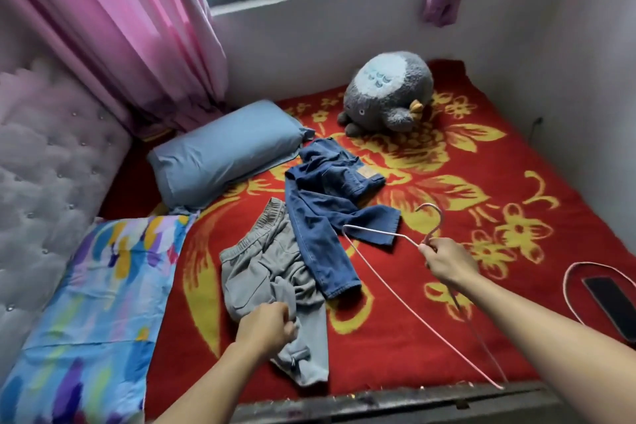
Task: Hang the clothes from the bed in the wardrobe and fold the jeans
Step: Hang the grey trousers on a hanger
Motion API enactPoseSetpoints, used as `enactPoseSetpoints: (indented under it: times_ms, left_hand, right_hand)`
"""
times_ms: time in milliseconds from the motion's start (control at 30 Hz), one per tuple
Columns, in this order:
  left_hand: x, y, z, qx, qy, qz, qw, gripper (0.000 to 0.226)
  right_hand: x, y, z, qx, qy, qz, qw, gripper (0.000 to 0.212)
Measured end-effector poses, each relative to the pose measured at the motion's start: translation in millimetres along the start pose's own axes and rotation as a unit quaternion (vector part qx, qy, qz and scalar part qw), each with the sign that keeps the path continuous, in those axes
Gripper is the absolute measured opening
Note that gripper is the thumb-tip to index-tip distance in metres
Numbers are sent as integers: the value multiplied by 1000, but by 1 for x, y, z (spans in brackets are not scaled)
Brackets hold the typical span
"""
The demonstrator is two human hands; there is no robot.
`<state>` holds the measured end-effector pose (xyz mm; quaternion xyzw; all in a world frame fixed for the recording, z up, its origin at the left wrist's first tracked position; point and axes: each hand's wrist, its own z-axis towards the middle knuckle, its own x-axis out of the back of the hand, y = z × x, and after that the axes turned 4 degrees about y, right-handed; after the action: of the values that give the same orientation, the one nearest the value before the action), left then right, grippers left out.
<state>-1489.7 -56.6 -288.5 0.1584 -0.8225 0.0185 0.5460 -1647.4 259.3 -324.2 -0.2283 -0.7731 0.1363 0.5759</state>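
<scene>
left hand (266,322) clutches grey trousers (261,265) | right hand (447,260) pinches hanger (382,236) neck | risk: jeans (320,213) leg overlying them at 2 o'clock may drag along

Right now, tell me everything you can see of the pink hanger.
The pink hanger is thin, wire-like, empty of clothes. The right hand pinches it just below its curved hook, holding it tilted above the bed, one corner over the jeans, the other near the bed's front edge.
</scene>
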Motion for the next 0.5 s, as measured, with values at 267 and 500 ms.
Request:
enactPoseSetpoints:
  times_ms: [267, 500]
  left_hand:
    - [-60, -47, 74, 160, -44, -130, 977, 12]
    - [-137, -146, 157, 284, -20, -202, 937, 29]
  right_hand:
    - [-101, -67, 76, 26, -78, 25, 996, 37]
    - [-206, -103, 114, 34, -70, 119, 990, 48]
